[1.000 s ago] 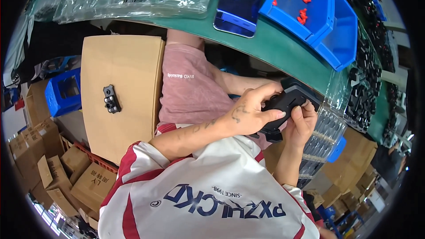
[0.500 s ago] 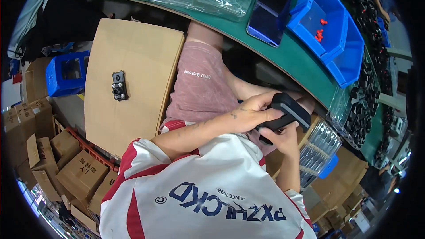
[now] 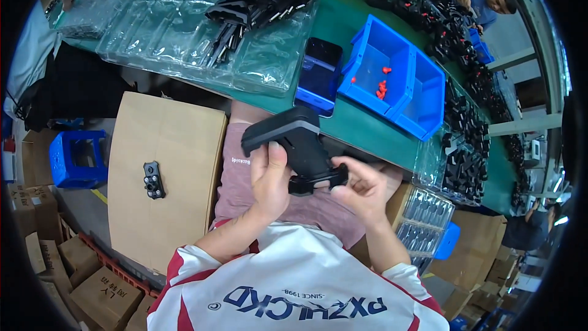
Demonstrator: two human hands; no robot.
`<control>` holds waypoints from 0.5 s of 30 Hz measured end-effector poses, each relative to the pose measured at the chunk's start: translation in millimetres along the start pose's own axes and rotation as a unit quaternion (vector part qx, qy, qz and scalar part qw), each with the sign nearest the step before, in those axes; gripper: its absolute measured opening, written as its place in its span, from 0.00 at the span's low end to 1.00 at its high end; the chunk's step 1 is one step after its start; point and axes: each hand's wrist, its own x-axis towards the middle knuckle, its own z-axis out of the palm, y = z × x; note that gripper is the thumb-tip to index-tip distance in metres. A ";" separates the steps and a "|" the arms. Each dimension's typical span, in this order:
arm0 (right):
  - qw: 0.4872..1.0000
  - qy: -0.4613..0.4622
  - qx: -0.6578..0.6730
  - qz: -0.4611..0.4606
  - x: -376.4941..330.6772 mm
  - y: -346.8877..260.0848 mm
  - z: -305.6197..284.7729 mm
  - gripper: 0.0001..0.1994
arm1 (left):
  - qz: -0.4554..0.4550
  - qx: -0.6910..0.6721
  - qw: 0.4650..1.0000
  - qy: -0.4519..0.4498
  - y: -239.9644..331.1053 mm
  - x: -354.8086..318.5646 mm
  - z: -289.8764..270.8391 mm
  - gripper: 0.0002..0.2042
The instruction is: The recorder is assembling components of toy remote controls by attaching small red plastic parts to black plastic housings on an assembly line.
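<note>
head | both hands (image 3: 318, 181) grasping black plastic part (image 3: 297, 147) | blue bins (image 3: 398, 86) on green table (image 3: 361, 125)

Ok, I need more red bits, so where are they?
In the head view the red bits lie in the left blue bin on the green table, upper right of the hands, just right of the dark phone.

Both forearms rise from below, elbows bent. Left hand (image 3: 269, 178) is curled tight, thumb up; right hand (image 3: 361, 187) pinches with fingertips, wrists close together above the lap.
</note>
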 end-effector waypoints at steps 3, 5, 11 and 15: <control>0.975 -0.020 -0.023 -0.220 32.3 -41.2 -3.8 0.24 | 0.090 -0.070 0.991 -0.064 14.4 3.4 10.3 0.24; 0.941 0.093 -0.131 -0.299 53.2 -82.9 -7.7 0.22 | 0.128 0.019 0.988 -0.081 23.1 0.5 2.5 0.26; 0.838 0.299 -0.241 -0.387 123.3 -140.6 -24.4 0.17 | 0.145 0.288 0.947 -0.002 33.5 -19.2 -80.3 0.27; 0.874 0.235 -0.212 -0.369 112.5 -136.7 -26.2 0.15 | 0.146 0.564 0.802 0.135 48.6 -57.7 -146.2 0.24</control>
